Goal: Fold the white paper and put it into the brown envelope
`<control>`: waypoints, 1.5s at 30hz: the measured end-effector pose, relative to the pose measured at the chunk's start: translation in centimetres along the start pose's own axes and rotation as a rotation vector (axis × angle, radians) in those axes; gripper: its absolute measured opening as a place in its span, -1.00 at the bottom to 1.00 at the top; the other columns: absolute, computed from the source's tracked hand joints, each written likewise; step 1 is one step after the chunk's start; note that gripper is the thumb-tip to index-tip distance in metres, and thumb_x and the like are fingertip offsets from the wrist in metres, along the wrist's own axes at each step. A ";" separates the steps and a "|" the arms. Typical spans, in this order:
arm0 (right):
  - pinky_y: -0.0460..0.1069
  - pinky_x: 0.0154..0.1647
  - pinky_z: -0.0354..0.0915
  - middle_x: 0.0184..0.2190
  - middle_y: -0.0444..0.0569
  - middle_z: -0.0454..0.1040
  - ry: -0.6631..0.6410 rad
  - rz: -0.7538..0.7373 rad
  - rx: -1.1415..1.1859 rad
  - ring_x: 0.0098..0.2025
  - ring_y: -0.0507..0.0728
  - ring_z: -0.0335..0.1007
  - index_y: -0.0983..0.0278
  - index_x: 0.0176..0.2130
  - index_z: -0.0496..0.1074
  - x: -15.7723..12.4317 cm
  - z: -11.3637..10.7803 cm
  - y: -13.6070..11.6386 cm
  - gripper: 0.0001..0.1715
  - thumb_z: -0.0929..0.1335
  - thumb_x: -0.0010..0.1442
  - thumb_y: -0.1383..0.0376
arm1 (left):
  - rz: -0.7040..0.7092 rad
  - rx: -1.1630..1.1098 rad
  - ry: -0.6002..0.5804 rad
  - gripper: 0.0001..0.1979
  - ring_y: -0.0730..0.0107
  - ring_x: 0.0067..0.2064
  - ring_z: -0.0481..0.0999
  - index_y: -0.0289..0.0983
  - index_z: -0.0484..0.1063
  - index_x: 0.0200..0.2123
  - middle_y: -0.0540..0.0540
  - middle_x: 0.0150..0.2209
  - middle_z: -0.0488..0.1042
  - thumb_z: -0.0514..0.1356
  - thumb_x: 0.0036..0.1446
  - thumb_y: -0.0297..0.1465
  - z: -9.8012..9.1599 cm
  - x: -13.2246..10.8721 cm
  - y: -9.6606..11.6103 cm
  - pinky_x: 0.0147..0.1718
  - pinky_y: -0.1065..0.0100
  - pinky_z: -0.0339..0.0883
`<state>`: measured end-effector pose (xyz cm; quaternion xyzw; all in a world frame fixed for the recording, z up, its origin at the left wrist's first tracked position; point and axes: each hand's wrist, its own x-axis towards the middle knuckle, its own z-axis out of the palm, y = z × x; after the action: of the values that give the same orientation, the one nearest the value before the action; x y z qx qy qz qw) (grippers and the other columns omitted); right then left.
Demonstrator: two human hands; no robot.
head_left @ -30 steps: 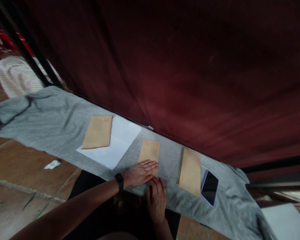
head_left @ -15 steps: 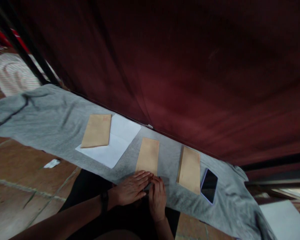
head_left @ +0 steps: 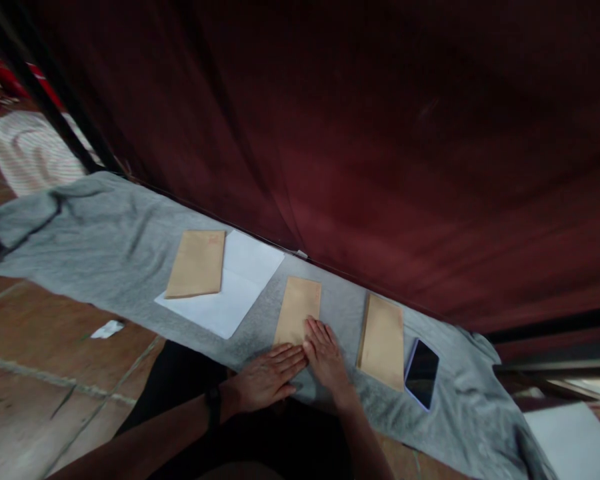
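Observation:
A brown envelope point(head_left: 299, 307) lies upright to me in the middle of the grey cloth point(head_left: 250, 340). My left hand point(head_left: 269, 377) rests flat on its lower end, fingers stretched to the right and holding nothing. Just beside it, my right hand point(head_left: 326, 350) lies with fingers extended over the envelope's lower right part. The fingertips of the two hands are close together. Farther left, another brown envelope or stack point(head_left: 197, 263) sits on white paper point(head_left: 245, 280). To the right is a stack of brown envelopes point(head_left: 383, 343).
A phone point(head_left: 421, 373) with a purple edge lies right of the stack. Dark red fabric point(head_left: 330, 133) hangs behind the cloth-covered surface. White scrap point(head_left: 107, 329) is on the tiled floor at left; a white sheet point(head_left: 573, 437) shows at lower right.
My right hand has moved up onto the envelope and its fingers have straightened. My left hand stays at the envelope's lower end. The view has shifted slightly.

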<state>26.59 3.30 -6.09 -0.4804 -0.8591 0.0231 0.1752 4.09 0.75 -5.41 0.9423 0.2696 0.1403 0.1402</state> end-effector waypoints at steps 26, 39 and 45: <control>0.29 0.33 0.12 0.35 0.18 0.21 0.167 0.131 -0.032 0.36 0.27 0.15 0.29 0.39 0.10 5.7 4.0 3.6 -0.39 0.17 0.41 0.28 | 0.000 0.012 -0.025 -0.37 0.22 0.40 0.12 -0.22 -0.02 0.43 -0.14 0.41 0.09 0.06 0.40 -0.21 -0.8 0.1 0.4 0.37 0.18 -0.02; 0.27 0.36 0.13 0.38 0.11 0.14 -0.041 0.050 -0.011 0.40 0.22 0.06 0.29 0.42 0.00 -0.3 0.3 -0.2 -0.37 0.14 0.44 0.27 | 0.026 0.069 0.072 -0.39 0.25 0.34 0.24 -0.25 0.04 0.41 -0.16 0.34 0.25 0.10 0.38 -0.24 0.2 0.0 0.0 0.34 0.21 0.04; 0.23 0.36 0.13 0.38 -0.06 0.17 -0.129 -0.144 0.018 0.38 0.20 0.11 0.12 0.35 0.19 3.5 -0.2 -1.0 -0.45 0.22 0.41 0.26 | -0.019 0.043 0.089 -0.46 0.22 0.27 0.34 -0.21 0.19 0.34 -0.14 0.25 0.39 0.11 0.37 -0.20 0.2 0.3 0.2 0.31 0.17 0.11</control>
<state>24.20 5.63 -4.76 -0.4132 -0.9006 0.0491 0.1252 4.50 0.69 -5.47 0.9354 0.2873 0.1747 0.1091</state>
